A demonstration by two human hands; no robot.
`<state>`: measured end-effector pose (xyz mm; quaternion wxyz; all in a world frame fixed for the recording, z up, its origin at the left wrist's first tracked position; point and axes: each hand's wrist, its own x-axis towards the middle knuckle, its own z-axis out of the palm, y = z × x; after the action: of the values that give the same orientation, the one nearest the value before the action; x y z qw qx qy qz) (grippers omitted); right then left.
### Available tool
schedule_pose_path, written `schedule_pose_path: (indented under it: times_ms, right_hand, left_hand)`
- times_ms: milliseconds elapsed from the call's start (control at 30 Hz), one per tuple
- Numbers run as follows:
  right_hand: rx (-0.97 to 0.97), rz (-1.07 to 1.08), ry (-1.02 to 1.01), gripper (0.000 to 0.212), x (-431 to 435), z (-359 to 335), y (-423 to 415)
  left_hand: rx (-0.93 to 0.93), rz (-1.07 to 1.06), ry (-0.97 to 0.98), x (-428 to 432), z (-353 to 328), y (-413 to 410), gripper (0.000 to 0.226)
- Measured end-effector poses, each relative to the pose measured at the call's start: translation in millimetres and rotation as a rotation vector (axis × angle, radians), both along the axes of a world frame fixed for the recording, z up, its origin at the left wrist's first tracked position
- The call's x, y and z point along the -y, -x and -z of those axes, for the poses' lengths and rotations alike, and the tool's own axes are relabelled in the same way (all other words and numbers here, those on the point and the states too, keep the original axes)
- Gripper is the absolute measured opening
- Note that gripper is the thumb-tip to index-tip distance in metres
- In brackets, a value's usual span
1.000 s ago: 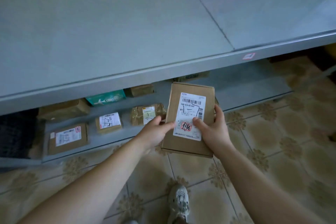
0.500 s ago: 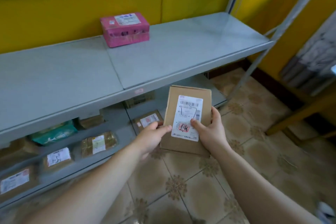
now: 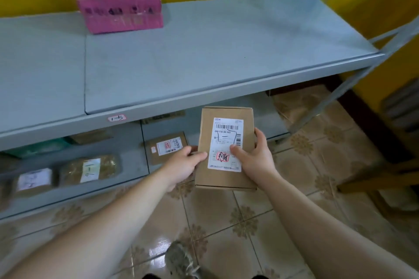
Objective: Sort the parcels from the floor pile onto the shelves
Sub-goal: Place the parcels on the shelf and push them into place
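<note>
I have the box [image 3: 224,149] face-up between both hands, over the floor tiles [image 3: 249,222] in front of the shelves. My left hand [image 3: 181,165] grips its left edge, thumb laid on top. My right hand [image 3: 256,156] grips the right edge, fingers curled round the side and thumb pressed on the label [image 3: 225,144].

I judge this to be the reading step: parcel in hand, slot not yet chosen. The upper shelf [image 3: 226,52] lies above and beyond my hands, with a tag [image 3: 117,118] up-left of my left hand and a pink box [image 3: 120,2] far beyond. The lower shelf [image 3: 133,142] holds a brown parcel [image 3: 166,146] just past my left fingertips.

Next I should match label to tag, then lay the box flat on bare shelf.
</note>
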<state>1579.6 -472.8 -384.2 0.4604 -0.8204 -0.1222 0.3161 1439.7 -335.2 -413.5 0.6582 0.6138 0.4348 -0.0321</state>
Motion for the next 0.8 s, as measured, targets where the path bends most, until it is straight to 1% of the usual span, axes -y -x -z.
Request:
schedule_pose_path:
  times_ms: [100, 233, 333, 433, 500, 600, 733, 800]
  right_hand:
    - [-0.015, -0.051, 0.007, 0.078, -26.5, 59.9, -38.5]
    - [-0.032, -0.108, -0.004, 0.074, -59.7, 172.6, -89.8]
    - [-0.079, -0.154, -0.030, 0.072, -87.6, 261.8, -121.8]
    - [-0.084, -0.183, -0.066, 0.067, -114.0, 337.9, -144.0]
    - [-0.069, -0.189, -0.102, 0.062, -131.0, 383.1, -155.9]
    - [-0.028, -0.173, -0.113, 0.051, -152.7, 438.9, -168.9]
    - [0.038, -0.127, -0.143, 0.048, -167.6, 489.4, -178.2]
    - [0.088, -0.150, -0.126, 0.047, -170.7, 502.6, -180.2]
  left_hand:
    - [-0.103, 0.053, -0.123, -28.9, 59.3, -28.3, 0.035]
    - [-0.325, 0.037, -0.299, -77.8, 172.9, -56.4, 0.041]
    - [-0.461, 0.049, -0.424, -108.5, 261.4, -74.3, 0.060]
    - [-0.546, 0.109, -0.634, -130.4, 330.3, -89.1, 0.061]
    - [-0.566, 0.145, -0.749, -144.3, 367.4, -95.2, 0.067]
    - [-0.619, 0.185, -0.849, -160.8, 415.1, -96.1, 0.076]
    - [-0.706, 0.178, -0.928, -172.7, 457.3, -96.1, 0.079]
    - [-0.735, 0.174, -0.965, -175.3, 468.8, -97.0, 0.080]
